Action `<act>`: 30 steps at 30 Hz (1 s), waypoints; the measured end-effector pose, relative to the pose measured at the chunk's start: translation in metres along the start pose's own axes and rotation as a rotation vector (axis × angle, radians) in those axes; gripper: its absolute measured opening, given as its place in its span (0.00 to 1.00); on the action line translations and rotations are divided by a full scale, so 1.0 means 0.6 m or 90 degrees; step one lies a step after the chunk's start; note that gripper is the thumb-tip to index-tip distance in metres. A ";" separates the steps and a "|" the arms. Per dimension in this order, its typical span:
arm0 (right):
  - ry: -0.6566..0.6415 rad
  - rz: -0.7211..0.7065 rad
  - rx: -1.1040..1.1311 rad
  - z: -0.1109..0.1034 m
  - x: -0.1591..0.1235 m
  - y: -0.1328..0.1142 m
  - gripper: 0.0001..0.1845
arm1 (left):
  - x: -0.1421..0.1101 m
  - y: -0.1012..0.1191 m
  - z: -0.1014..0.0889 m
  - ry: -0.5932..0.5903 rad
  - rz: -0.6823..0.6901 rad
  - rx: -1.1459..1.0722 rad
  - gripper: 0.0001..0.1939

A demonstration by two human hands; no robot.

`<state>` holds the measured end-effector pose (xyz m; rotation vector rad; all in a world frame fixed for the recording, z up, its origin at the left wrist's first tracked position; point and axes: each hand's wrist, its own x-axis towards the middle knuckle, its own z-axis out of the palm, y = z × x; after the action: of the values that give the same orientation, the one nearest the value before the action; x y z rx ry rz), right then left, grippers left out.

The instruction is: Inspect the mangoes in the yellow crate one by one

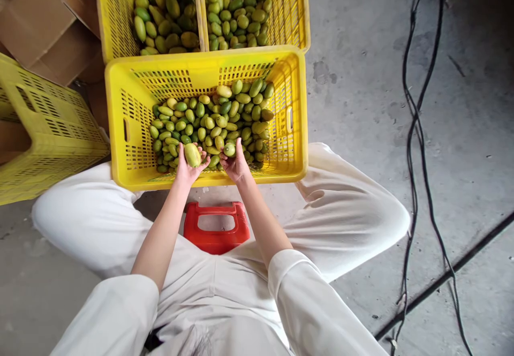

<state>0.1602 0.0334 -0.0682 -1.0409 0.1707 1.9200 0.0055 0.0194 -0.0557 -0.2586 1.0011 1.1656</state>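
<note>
The loosely curled left hand holds a large fruit, the right hand pinches a part-hidden small fruit, and 1 side crate is cut off.

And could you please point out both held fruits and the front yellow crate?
Larger held fruit (pixel 193 155): head view, its middle.
Smaller held fruit (pixel 229 150): head view, its middle.
Front yellow crate (pixel 277 176): head view, near rim.

Cardboard boxes lie upper left, a red stool lower centre, black cables across the grey floor right.
</note>
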 end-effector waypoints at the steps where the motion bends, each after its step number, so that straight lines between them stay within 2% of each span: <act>1: 0.010 0.014 0.022 -0.001 0.002 -0.002 0.20 | -0.001 0.002 0.001 0.004 -0.010 -0.001 0.18; 3: 0.027 0.047 0.067 -0.002 0.004 -0.006 0.21 | -0.003 0.005 0.003 0.004 -0.038 0.021 0.15; 7: 0.060 0.062 0.091 -0.002 0.005 -0.007 0.12 | 0.001 0.001 0.005 -0.051 -0.095 0.152 0.15; 12: -0.003 0.018 0.038 -0.003 0.003 0.002 0.10 | 0.008 -0.013 0.003 -0.078 -0.080 0.320 0.17; 17: -0.038 0.000 0.035 -0.005 0.001 0.001 0.08 | 0.001 -0.011 0.008 -0.049 -0.012 0.278 0.16; 21: -0.045 0.001 0.029 -0.005 0.001 -0.001 0.08 | 0.000 -0.008 0.013 -0.009 -0.003 0.249 0.15; 27: -0.042 -0.035 0.011 0.001 0.002 0.004 0.04 | -0.003 -0.008 0.008 -0.030 0.005 0.172 0.18; 30: -0.022 -0.041 0.014 0.001 0.006 0.007 0.06 | -0.003 -0.007 0.003 -0.021 0.009 0.137 0.13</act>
<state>0.1562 0.0334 -0.0716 -0.9876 0.1369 1.8734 0.0100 0.0172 -0.0546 -0.0605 1.0914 1.0610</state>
